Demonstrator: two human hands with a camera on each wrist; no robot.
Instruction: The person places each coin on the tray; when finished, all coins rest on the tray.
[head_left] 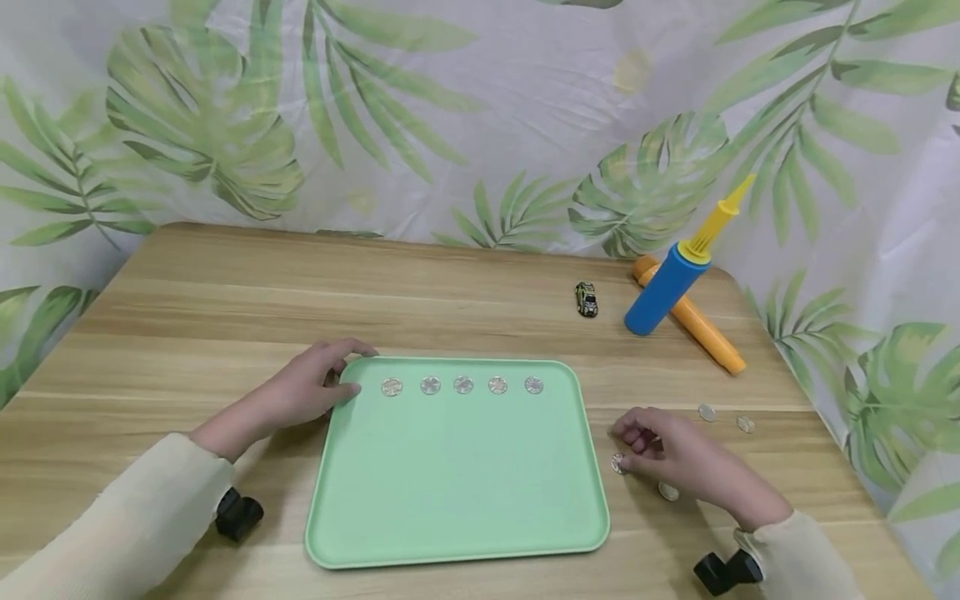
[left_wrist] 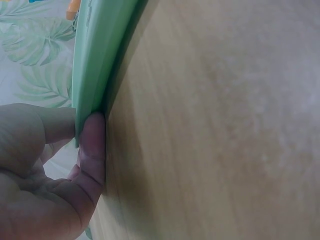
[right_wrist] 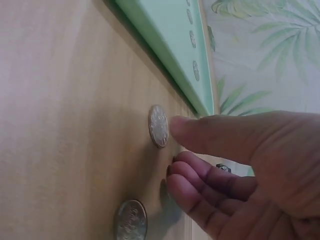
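Note:
My left hand [head_left: 318, 383] grips the far left corner of the light green tray [head_left: 465, 475]. In the left wrist view its thumb and fingers are on either side of the tray rim [left_wrist: 92, 75]. Several silver coins [head_left: 463, 385] form a row along the tray's far side. To the right of the tray, my right hand [head_left: 671, 450] is low over the table, fingers loosely bent. Its thumb tip is right at the edge of a silver coin [right_wrist: 158, 126], while the visible fingertips stay apart from that coin. Another coin [right_wrist: 131, 220] lies close by, under the hand.
Two more coins [head_left: 707, 412] lie beyond the right hand. A small toy car [head_left: 587, 300] is at the back of the wooden table [head_left: 225, 292]. Toward the back right are a blue and yellow hand pump [head_left: 667, 287] and an orange stick-like object [head_left: 708, 333].

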